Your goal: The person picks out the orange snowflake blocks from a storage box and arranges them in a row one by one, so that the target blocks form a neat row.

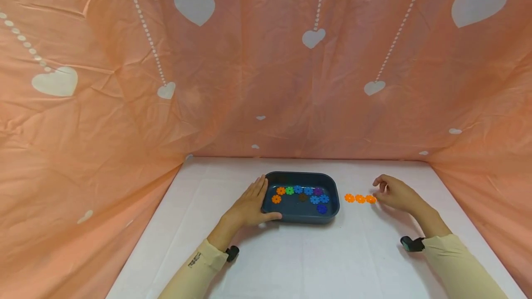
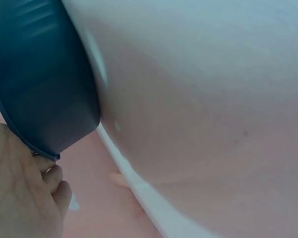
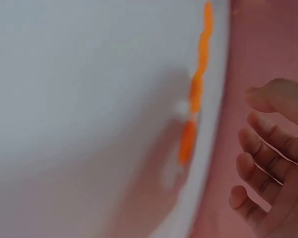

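Note:
My left hand [image 1: 249, 207] rests against the left side of a dark blue rectangular tray [image 1: 301, 219], its fingers straight along the left rim and its thumb at the front rim. Inside the tray lie several flower-shaped plastic discs, among them orange [image 1: 276, 199], green [image 1: 289, 190], blue [image 1: 315, 200], purple [image 1: 317, 191] and brown [image 1: 303, 197] ones. To the right of the tray, three orange discs [image 1: 359, 199] form a row on the table. Just past the right end of that row hovers my right hand [image 1: 395, 193], its fingers loosely bent, holding nothing.
A white cloth [image 1: 316, 257] covers the table. Behind and on both sides hangs a peach curtain [image 1: 274, 82] with white hearts, meeting the table's back edge. Each wrist wears a dark strapped camera, one on the left wrist [image 1: 232, 253] and one on the right wrist [image 1: 412, 244].

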Demonstrator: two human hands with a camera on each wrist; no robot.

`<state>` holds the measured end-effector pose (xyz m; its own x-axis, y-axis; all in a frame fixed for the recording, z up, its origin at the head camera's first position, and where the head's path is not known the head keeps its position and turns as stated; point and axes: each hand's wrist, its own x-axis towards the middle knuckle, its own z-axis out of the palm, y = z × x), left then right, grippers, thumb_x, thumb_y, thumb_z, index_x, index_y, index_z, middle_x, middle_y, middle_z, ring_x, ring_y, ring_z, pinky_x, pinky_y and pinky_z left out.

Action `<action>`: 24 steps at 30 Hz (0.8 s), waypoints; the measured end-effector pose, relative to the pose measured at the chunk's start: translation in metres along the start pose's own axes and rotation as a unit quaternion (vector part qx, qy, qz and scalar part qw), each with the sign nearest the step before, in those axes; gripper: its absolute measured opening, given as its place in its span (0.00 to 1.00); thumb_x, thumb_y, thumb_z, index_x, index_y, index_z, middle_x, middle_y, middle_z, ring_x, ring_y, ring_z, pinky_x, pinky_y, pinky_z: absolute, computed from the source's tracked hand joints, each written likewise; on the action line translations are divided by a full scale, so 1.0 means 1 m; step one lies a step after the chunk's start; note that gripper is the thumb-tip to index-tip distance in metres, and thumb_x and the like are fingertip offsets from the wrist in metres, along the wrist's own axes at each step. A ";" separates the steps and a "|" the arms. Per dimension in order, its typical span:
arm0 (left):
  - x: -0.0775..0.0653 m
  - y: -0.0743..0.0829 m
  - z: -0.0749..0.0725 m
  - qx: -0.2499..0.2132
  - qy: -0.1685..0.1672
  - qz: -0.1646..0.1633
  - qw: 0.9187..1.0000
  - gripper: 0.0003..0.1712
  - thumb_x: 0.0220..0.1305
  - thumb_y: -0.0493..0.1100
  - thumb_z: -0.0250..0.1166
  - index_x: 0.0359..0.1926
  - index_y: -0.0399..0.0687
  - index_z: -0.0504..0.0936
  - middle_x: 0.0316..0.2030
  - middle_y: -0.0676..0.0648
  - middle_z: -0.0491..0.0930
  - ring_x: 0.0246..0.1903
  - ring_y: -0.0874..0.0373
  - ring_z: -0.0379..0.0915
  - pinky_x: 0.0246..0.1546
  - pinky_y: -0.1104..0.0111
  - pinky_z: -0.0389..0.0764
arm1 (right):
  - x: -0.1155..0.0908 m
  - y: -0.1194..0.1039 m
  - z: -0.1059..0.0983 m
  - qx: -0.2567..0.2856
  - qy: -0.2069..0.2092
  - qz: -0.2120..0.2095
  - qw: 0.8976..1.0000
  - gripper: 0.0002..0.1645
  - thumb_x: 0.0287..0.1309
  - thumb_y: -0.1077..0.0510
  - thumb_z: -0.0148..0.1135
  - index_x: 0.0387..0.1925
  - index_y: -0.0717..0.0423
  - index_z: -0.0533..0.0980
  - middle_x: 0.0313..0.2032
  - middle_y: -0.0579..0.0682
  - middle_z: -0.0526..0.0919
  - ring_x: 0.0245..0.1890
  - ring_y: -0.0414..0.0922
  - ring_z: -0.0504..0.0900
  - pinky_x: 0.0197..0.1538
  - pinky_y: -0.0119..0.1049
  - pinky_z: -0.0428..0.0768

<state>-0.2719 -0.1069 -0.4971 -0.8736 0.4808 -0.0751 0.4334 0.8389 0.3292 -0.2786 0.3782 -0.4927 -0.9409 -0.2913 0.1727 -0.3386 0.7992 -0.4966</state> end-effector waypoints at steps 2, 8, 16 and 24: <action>0.000 0.000 0.000 0.003 -0.001 -0.001 1.000 0.73 0.65 0.83 0.60 0.87 0.42 0.36 0.87 0.44 0.31 0.86 0.49 0.29 0.85 0.54 0.41 | 0.005 -0.010 0.001 0.007 0.005 -0.019 1.000 0.16 0.61 0.62 0.74 0.47 0.63 0.80 0.33 0.45 0.77 0.31 0.40 0.71 0.33 0.34 0.72; 0.000 -0.001 0.000 -0.005 0.000 0.004 1.000 0.73 0.65 0.82 0.61 0.87 0.42 0.36 0.87 0.43 0.31 0.86 0.48 0.30 0.85 0.53 0.42 | 0.020 -0.041 0.004 0.020 0.018 -0.076 0.997 0.15 0.59 0.64 0.77 0.44 0.62 0.80 0.32 0.43 0.76 0.33 0.42 0.72 0.35 0.33 0.72; -0.001 0.001 -0.002 -0.008 0.002 0.005 1.000 0.73 0.65 0.82 0.61 0.87 0.41 0.37 0.87 0.43 0.31 0.86 0.49 0.30 0.85 0.53 0.41 | 0.041 -0.074 0.016 0.043 0.011 -0.132 0.990 0.15 0.59 0.65 0.78 0.44 0.58 0.80 0.32 0.45 0.77 0.34 0.45 0.74 0.37 0.38 0.75; -0.001 0.000 -0.001 -0.006 0.003 0.004 1.000 0.73 0.65 0.82 0.62 0.87 0.41 0.37 0.87 0.43 0.32 0.86 0.48 0.30 0.85 0.54 0.41 | 0.058 -0.103 0.039 0.051 -0.018 -0.163 0.985 0.15 0.61 0.67 0.77 0.46 0.62 0.81 0.35 0.45 0.79 0.36 0.48 0.77 0.39 0.42 0.78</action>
<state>-0.2708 -0.1077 -0.4957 -0.8719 0.4851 -0.0670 0.4370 0.8324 0.3407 -0.2979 0.2582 -0.4648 -0.7804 -0.5438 0.3086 -0.6191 0.6027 -0.5034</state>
